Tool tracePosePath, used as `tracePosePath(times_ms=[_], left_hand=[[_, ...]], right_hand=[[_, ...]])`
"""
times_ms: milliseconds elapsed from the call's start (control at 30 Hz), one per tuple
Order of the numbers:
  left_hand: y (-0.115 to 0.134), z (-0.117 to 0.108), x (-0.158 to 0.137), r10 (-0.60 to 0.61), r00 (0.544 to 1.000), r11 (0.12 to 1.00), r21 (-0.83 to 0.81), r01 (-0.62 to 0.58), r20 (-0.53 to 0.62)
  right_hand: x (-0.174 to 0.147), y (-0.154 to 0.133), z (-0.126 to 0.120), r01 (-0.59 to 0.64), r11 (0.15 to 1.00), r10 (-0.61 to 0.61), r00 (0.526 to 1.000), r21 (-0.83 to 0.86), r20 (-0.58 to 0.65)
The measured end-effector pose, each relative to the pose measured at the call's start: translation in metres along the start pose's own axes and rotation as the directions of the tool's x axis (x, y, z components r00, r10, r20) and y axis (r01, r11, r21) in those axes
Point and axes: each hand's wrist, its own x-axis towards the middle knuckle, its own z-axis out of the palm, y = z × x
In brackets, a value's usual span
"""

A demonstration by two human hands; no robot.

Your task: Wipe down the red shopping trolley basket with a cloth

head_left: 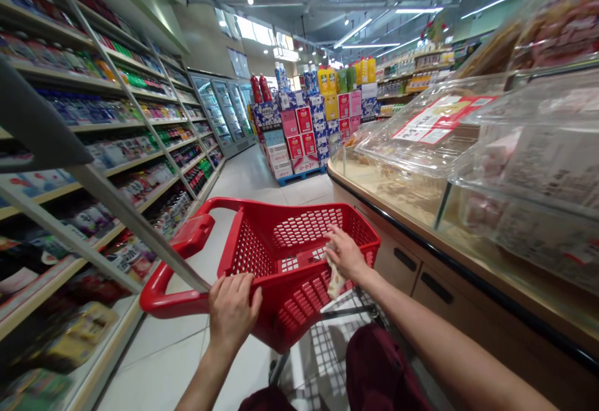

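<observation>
A red plastic shopping basket [299,283] with perforated walls is mounted on a wheeled frame in front of me, and no goods show inside. My left hand [231,311] is closed over its near left rim, beside the lower end of a grey metal bar [140,227]. My right hand [347,254] lies across the near rim toward the right end, fingers bent inward over the basket. Beneath that hand hangs a pale beige, spotted item [336,281] against the outer wall; its kind is unclear, and the hand partly covers it.
Shelves of bottled drinks [140,111] line the left side. A glass-fronted counter with clear food boxes [421,130] runs close along the right. Ahead, stacked drink cartons [302,133] stand on a blue pallet, with glass-door coolers [222,111] behind to the left.
</observation>
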Motion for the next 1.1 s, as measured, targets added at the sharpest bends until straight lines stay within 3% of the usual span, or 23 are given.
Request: tracePosePath(times_ms=[67,133,200,333,467,633,733,933,1000,1100], left_hand=[[-0.002,0.000,-0.001,0.020,1.000,1.000,0.006,-0.020,-0.019],[-0.004,0.000,-0.002,0.036,0.999,0.999,0.013,-0.036,-0.026],[-0.006,0.001,-0.004,0.043,0.999,0.999,0.012,-0.043,-0.020],[-0.005,0.000,-0.005,0.034,0.999,0.999,-0.007,-0.034,-0.025],[-0.004,0.001,-0.003,0.017,0.999,1.000,-0.011,-0.017,-0.046],[-0.003,0.000,-0.001,0.033,0.999,0.999,-0.007,-0.033,-0.010],[-0.001,-0.001,-0.001,0.020,1.000,1.000,0.005,-0.020,-0.012],[0.003,-0.001,-0.001,0.004,0.999,1.000,0.015,-0.003,-0.043],[0.000,0.000,-0.002,0.016,0.999,1.000,0.019,-0.016,-0.050],[-0.004,0.001,-0.005,0.043,0.998,0.999,0.032,-0.041,-0.052]], right_hand=[[-0.005,0.000,0.001,0.149,0.986,-0.159,0.975,0.069,0.157],[-0.010,0.006,-0.008,0.202,0.969,-0.231,0.944,0.143,0.237],[-0.011,0.016,-0.025,0.117,0.967,-0.169,0.959,0.226,0.226],[0.000,0.028,-0.064,-0.152,0.942,0.133,0.988,0.298,0.084],[0.019,0.015,-0.078,-0.188,0.939,0.187,0.982,0.289,0.034],[0.029,-0.002,-0.062,-0.149,0.965,0.144,0.989,0.216,0.038],[0.016,-0.012,-0.035,-0.093,0.980,0.073,0.991,0.178,0.114],[-0.014,-0.056,0.025,-0.032,0.988,0.015,0.994,0.152,0.112],[-0.016,-0.064,0.029,0.060,0.986,-0.087,0.981,0.154,0.175],[-0.017,-0.051,0.013,0.179,0.951,-0.242,0.938,0.254,0.247]])
